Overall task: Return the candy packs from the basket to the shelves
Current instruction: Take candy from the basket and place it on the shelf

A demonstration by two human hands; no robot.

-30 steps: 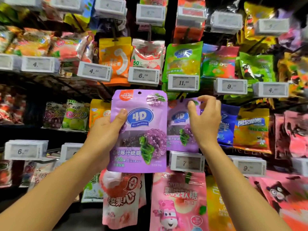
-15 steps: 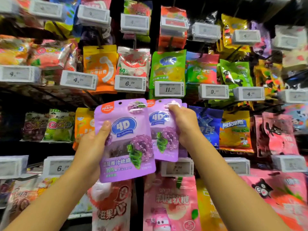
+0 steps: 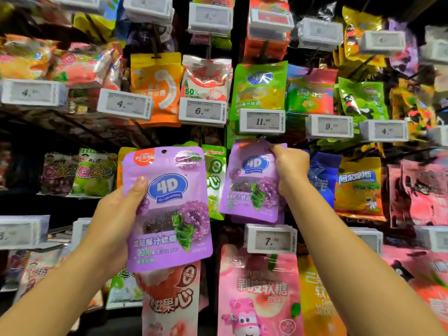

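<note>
In the head view, two purple 4D candy packs are showing in the hands, one per hand. The left hand is gripping the larger-looking purple pack by its left edge, the thumb lying across the front and the other fingers hidden behind, so the pack is standing upright in front of the display, clear of the hooks. The right hand is holding the second purple pack at its upper right corner, its fingers curled around that corner; this pack is hanging at the shelf face, with at least one more purple pack edge peeking out behind and below it, though the exact number behind cannot be told. Directly above the right fingers one price tag reading 11.99 is sitting, and below the pack one tag reading 7 is sitting. Between the two hands a single green pack is hanging. Just right of the right fingers one blue pack is hanging, and below the left fingers one pink-and-white pack is hanging.
</note>
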